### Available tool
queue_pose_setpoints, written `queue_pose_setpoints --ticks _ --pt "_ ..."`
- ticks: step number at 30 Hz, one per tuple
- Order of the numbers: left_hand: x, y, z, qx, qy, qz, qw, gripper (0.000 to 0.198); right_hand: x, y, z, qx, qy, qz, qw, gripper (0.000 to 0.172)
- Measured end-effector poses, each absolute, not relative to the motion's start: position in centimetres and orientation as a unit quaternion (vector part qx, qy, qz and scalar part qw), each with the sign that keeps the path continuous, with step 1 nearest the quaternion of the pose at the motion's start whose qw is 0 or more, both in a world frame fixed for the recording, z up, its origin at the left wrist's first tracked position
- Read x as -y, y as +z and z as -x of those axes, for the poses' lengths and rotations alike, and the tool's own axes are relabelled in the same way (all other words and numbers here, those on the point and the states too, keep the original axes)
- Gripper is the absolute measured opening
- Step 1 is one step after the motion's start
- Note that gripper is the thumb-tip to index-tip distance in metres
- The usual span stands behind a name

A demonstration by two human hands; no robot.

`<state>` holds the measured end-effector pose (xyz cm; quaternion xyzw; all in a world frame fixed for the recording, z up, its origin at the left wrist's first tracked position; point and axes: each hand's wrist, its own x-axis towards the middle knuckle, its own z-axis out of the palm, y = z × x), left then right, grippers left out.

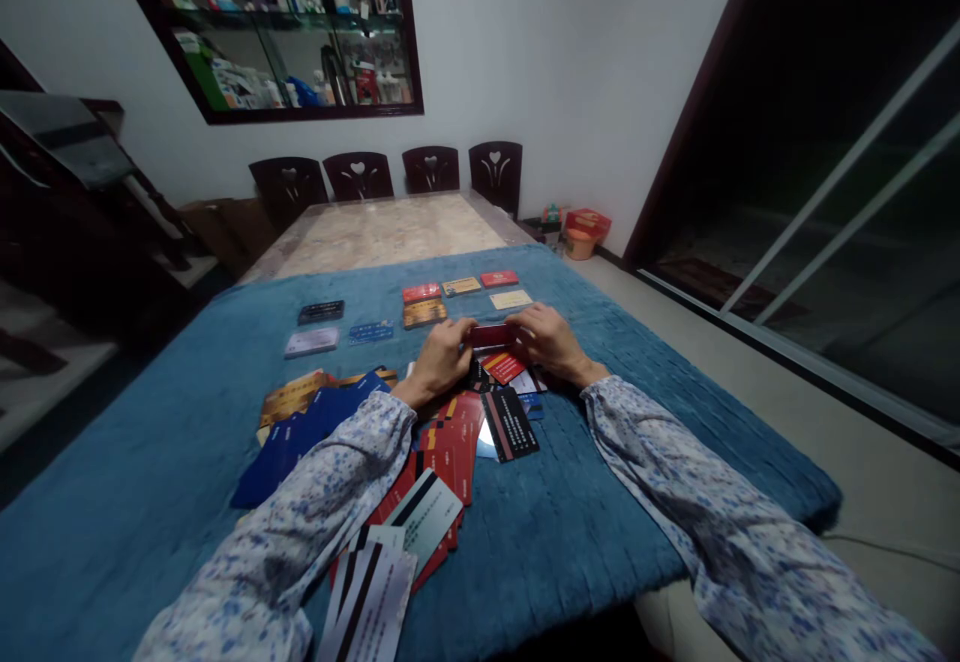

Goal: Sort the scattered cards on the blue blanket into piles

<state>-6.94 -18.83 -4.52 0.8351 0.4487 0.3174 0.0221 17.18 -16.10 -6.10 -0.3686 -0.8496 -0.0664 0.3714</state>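
My left hand (441,359) and my right hand (549,339) meet over a blue cloth (165,422) on the table. Together they pinch a small dark red card (491,335) by its two ends, fingers closed on it. Just below the hands lies a loose heap of cards (480,422), red, black and blue ones overlapping. A fan of dark blue cards (307,427) spreads to the left of my left forearm. Beyond the hands, single cards lie in rows: a red one (421,292), an orange one (424,313), a blue one (370,332).
White striped cards (375,582) lie near the front edge under my left sleeve. A bare marble tabletop (390,227) extends past the cloth, with several dark chairs (430,168) at its far end. A wall cabinet (285,32) holds bottles. A glass door (847,202) is at right.
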Motion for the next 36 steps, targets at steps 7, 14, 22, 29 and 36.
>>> queue_pose_setpoints --ticks 7,14,22,29,36 --pt "18.5 -5.0 7.0 -0.444 0.325 -0.834 0.045 0.039 16.6 -5.9 -17.0 0.845 -0.039 0.386 0.368 0.027" --pt "18.5 -5.3 6.8 -0.432 0.318 -0.841 0.068 0.043 17.1 -5.4 -16.8 0.852 -0.047 0.409 0.325 0.028" --pt "18.7 -5.2 6.4 -0.437 0.282 -0.852 0.057 0.041 17.3 -5.9 -16.8 0.851 -0.061 0.432 0.292 0.032" --pt "18.4 -5.7 6.6 -0.442 0.284 -0.849 0.052 0.043 17.4 -6.0 -17.1 0.859 0.008 0.43 0.277 0.045" --pt "18.4 -5.7 6.6 -0.439 0.292 -0.848 0.054 0.048 17.0 -6.5 -17.4 0.864 0.021 0.422 0.273 0.053"
